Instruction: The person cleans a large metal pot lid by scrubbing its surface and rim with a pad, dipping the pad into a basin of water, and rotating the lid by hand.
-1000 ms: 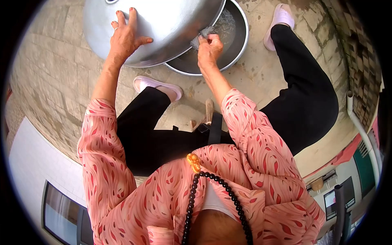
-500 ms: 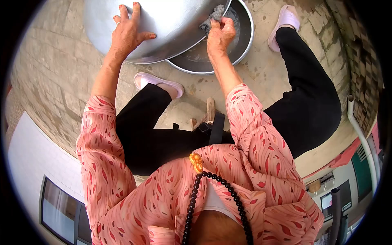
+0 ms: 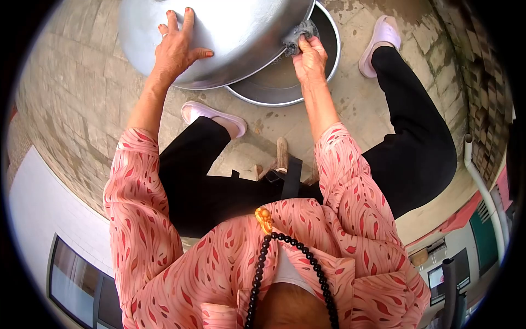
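Observation:
A large silver metal lid lies tilted over a round metal basin, covering its left part. On the lid's surface my left hand rests with its fingers spread. My right hand pinches a grey scrubbing cloth against the lid's right edge, above the basin. Some water shows inside the basin.
Stone paving surrounds the basin. My feet in pale slippers stand on it, the left slipper just below the basin and the right slipper to its right. A wooden stool part shows between my legs.
My right hand and the grey cloth have moved right along the lid's edge, going up and then slightly down. The lid has shifted a little to the right, with my left hand still on it.

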`<action>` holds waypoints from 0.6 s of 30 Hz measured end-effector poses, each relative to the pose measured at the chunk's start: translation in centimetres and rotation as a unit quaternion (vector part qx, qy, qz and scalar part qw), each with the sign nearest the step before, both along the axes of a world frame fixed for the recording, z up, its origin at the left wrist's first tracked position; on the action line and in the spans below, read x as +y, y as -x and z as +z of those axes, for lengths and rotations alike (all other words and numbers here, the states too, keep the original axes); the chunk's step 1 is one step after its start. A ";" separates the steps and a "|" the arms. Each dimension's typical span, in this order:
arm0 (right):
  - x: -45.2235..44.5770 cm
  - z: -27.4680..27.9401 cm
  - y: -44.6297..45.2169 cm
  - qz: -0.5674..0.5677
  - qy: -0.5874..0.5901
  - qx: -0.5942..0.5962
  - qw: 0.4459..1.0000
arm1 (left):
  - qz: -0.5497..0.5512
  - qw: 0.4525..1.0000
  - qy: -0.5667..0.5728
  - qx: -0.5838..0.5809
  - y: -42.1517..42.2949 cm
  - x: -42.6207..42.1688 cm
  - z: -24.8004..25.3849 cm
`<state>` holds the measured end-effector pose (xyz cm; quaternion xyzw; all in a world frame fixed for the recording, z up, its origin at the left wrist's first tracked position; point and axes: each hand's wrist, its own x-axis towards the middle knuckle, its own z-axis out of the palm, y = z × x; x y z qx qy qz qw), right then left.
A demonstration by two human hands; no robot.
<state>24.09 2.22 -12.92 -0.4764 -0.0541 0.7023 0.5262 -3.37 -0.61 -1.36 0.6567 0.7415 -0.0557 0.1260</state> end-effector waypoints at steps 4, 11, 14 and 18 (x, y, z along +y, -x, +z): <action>-0.4 0.5 -0.6 -0.006 -0.020 0.003 1.000 | -0.004 1.000 0.006 0.001 0.4 -0.3 -0.5; 0.1 1.1 0.6 0.066 -0.054 -0.173 0.981 | -0.001 1.000 0.010 0.008 0.5 -0.3 -0.5; 0.6 1.8 1.3 0.065 -0.072 -0.275 0.957 | -0.007 1.000 -0.007 -0.008 0.9 -0.3 -0.8; -1.4 4.6 3.7 0.103 -0.189 -0.442 0.871 | -0.008 1.000 -0.006 0.003 1.0 -0.6 -1.3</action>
